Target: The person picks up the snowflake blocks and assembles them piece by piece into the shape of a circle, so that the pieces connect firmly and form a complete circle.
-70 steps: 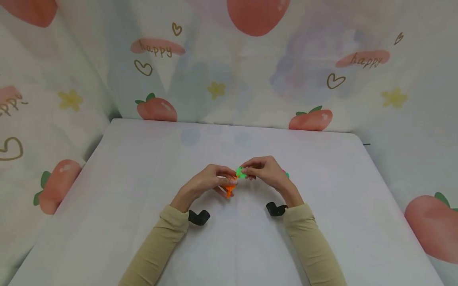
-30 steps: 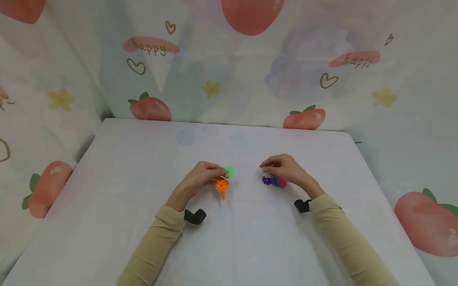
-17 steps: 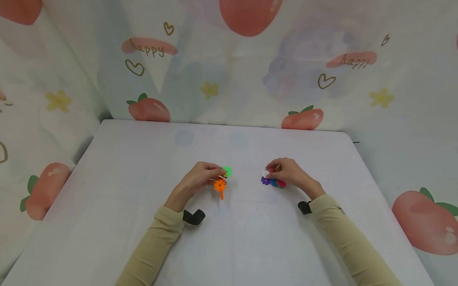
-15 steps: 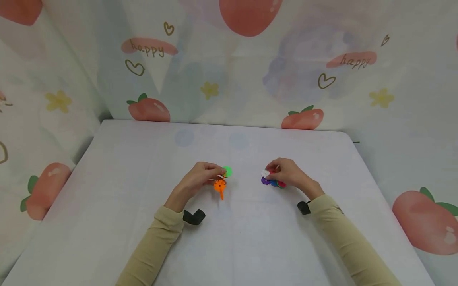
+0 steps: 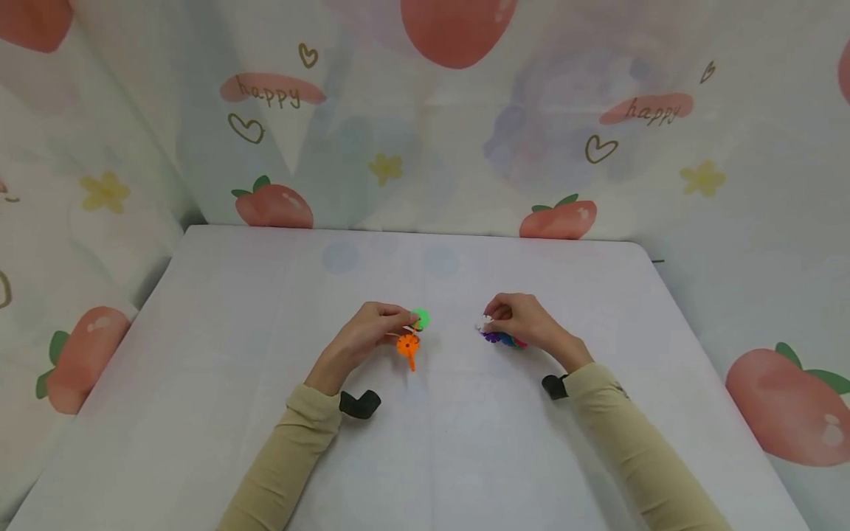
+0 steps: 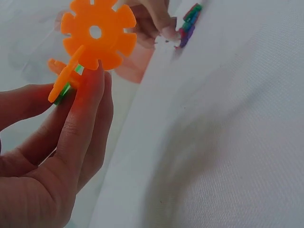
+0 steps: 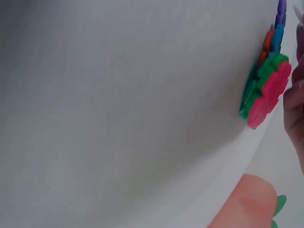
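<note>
My left hand pinches a joined chain of toothed plastic snowflake discs between thumb and fingers. A green disc tops the chain, and an orange disc hangs below it, with another orange one edge-on. In the left wrist view the orange disc with its round hole sits large above the fingertips. To the right, my right hand pinches a white snowflake disc just over a small pile. That pile shows a purple disc, plus a pink disc, green, blue and orange ones in the right wrist view.
Both hands work over a white-covered table. A printed curtain with peaches and hearts stands behind it and along the sides. Black camera mounts stick out from beneath both wrists.
My right hand has left the green disc in my left hand and gone right to the pile. It has taken the white disc and shifted it slightly left. The left hand stays nearly still.
</note>
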